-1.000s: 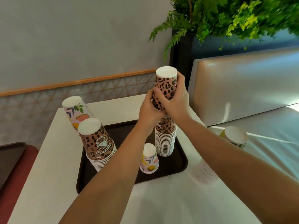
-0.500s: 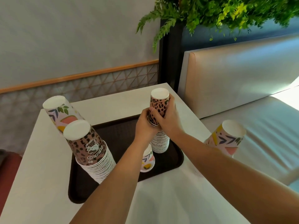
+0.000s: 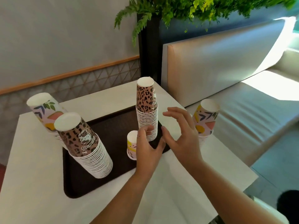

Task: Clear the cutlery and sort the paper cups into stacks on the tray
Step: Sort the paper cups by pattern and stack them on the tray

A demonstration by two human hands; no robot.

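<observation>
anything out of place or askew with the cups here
One stack of floral paper cups stands on the white table, off the dark brown tray. The other stacks stand on the tray.

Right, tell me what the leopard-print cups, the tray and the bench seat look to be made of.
Leopard-print cups: paper, matte print, going by thin white rolled rims nested tightly. Tray: probably moulded plastic, dark brown, low sheen, with rounded corners and a raised lip. Bench seat: smooth cream upholstery with soft highlights, likely vinyl or leather; the look leaves that open.
</observation>
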